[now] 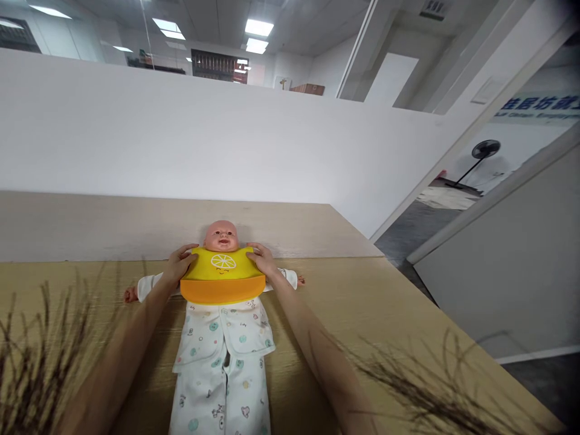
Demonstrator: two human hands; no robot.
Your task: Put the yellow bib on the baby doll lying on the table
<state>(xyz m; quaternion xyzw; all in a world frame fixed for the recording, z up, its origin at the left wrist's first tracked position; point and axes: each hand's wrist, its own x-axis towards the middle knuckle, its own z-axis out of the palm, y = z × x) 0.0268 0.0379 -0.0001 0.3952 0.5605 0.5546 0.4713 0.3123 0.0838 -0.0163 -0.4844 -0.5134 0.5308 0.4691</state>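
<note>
A baby doll [222, 236] in white patterned pyjamas lies on its back on the wooden table [385, 302], head pointing away from me. A yellow bib [222, 275] with an orange pocket and a lemon picture lies on its chest. My left hand [179, 264] grips the bib's left upper edge by the doll's shoulder. On the other side, my right hand [261, 258] grips the bib's right upper edge. Both of my forearms run alongside the doll's body.
A white partition wall [181, 139] stands behind the table. The table's right edge drops to a grey floor [408, 229], with a standing fan [484, 151] farther back. Dark strands of hair [40, 344] hang blurred at the lower left and lower right.
</note>
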